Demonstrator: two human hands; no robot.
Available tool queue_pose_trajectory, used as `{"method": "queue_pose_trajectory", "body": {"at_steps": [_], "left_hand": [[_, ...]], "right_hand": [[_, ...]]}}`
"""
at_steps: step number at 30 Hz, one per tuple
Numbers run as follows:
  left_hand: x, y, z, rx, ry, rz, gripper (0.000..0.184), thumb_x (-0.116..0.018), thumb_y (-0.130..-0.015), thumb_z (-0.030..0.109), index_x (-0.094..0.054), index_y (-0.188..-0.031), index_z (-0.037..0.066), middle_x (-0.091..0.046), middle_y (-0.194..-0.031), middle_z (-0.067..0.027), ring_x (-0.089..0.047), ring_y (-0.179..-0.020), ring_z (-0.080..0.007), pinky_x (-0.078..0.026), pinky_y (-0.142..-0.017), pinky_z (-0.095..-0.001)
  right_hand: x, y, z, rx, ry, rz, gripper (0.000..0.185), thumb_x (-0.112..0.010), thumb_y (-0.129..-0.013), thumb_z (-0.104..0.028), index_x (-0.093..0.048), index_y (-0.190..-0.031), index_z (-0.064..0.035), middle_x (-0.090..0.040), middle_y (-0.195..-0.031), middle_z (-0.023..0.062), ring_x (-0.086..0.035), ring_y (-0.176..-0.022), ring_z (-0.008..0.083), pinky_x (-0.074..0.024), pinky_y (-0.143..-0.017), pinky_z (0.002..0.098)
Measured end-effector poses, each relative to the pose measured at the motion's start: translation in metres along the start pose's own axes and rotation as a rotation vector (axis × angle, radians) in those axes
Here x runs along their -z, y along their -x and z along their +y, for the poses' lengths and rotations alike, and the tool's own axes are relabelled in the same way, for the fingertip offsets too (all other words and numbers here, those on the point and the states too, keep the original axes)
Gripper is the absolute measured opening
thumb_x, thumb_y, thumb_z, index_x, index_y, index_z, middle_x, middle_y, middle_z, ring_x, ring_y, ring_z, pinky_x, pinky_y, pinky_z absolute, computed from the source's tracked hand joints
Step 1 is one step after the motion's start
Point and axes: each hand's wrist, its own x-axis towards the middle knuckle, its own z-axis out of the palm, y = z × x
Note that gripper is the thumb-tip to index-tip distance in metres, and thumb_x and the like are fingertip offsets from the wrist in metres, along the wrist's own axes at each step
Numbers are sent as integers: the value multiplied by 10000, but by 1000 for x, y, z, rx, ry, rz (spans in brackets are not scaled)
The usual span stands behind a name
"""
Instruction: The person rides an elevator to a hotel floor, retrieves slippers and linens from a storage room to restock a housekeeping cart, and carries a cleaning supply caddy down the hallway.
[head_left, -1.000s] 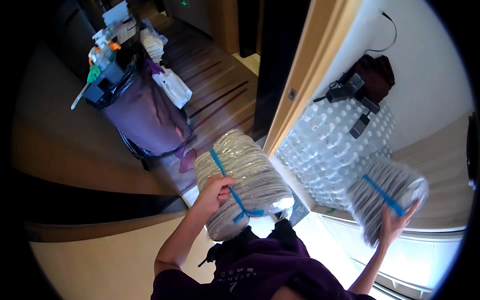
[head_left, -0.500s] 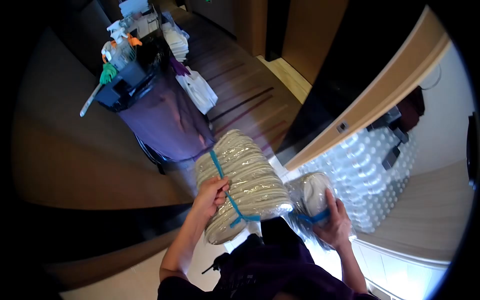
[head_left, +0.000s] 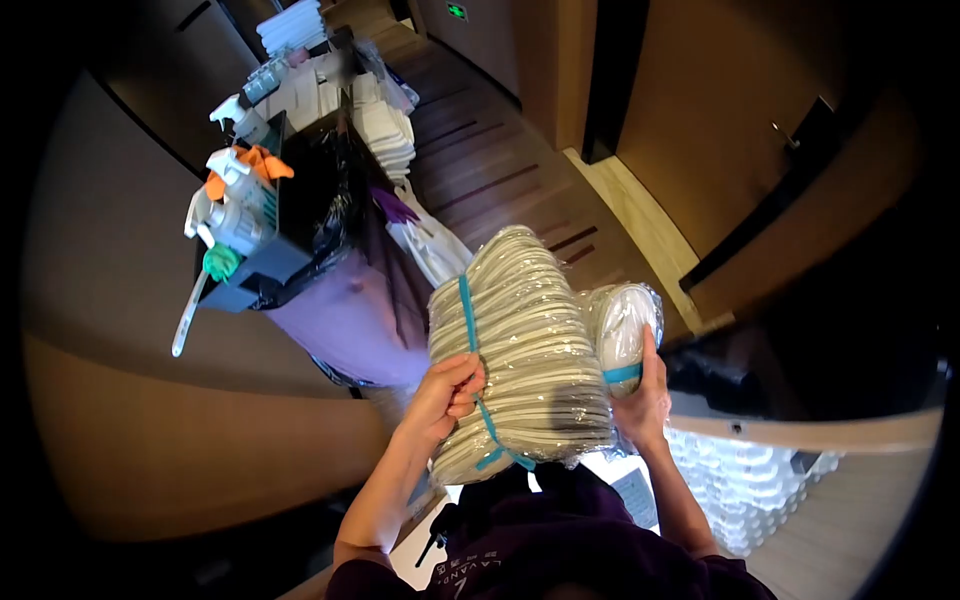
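My left fingers (head_left: 466, 372) clench the blue strap (head_left: 469, 315) on the left side of the big wrapped bundle (head_left: 535, 340); my right fingers (head_left: 651, 362) clasp the smaller wrapped bundle (head_left: 622, 335) by its right edge. Beyond, the cart (head_left: 345, 315), spray bottles (head_left: 236, 226) at its corner!

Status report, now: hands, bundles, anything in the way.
Left hand closed on blue tie of larger bundle. Right hand holding smaller bundle beside it. Loaded cart ahead, left.

Hotel corr. (head_left: 475, 150): hskpg cart (head_left: 345, 310), exit sign (head_left: 457, 11), rm door (head_left: 715, 120).
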Motion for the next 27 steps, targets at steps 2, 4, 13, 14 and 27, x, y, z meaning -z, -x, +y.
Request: {"method": "queue_pose_trajectory", "body": {"at_steps": [2, 4, 13, 14, 27], "left_hand": [[-6, -29, 23, -7, -11, -60, 253, -549, -1064, 236, -575, -876, 69, -478, -696, 18, -284, -493, -12, -200, -395, -163], [-15, -62, 46, -11, -19, -72, 255, -544, -1066, 231, -572, -869, 72, -477, -691, 25, -287, -492, -10, -202, -394, -168], [-30, -263, 146, 101, -131, -125, 204, -636, -1020, 231, -561, -865, 122, -519, -695, 44, -288, -463, -1, -167, -374, -182], [-33, -282, 158, 98, -131, -122, 220, -641, -1018, 236, -551, -851, 125, -520, -690, 44, -286, -457, 1, -161, -372, -184], [-28, -496, 341, 64, -93, -51, 262, -677, -986, 203, -499, -806, 134, -495, -674, 39, -290, -446, -14, -164, -379, -211]], "right_hand": [[-3, -30, -2, -29, -5, 25, 1126, -858, -697, -127, -219, -1620, -211, -546, -1358, 227, -574, -1204, 453, -512, -986, 497], [-6, -63, -4, -4, -8, 31, 1123, -867, -702, -151, -222, -1619, -211, -542, -1362, 233, -579, -1200, 452, -512, -988, 496], [-52, -204, -4, -238, 36, 215, 1121, -897, -672, -186, -283, -1609, -186, -539, -1411, 237, -539, -1295, 424, -461, -1075, 472], [-55, -222, -7, -260, 51, 222, 1120, -883, -665, -154, -283, -1610, -186, -533, -1418, 233, -534, -1300, 421, -455, -1082, 469], [-100, -498, -40, -218, 48, 216, 1105, -807, -622, -68, -305, -1601, -165, -497, -1452, 222, -503, -1324, 417, -437, -1090, 456]]}}
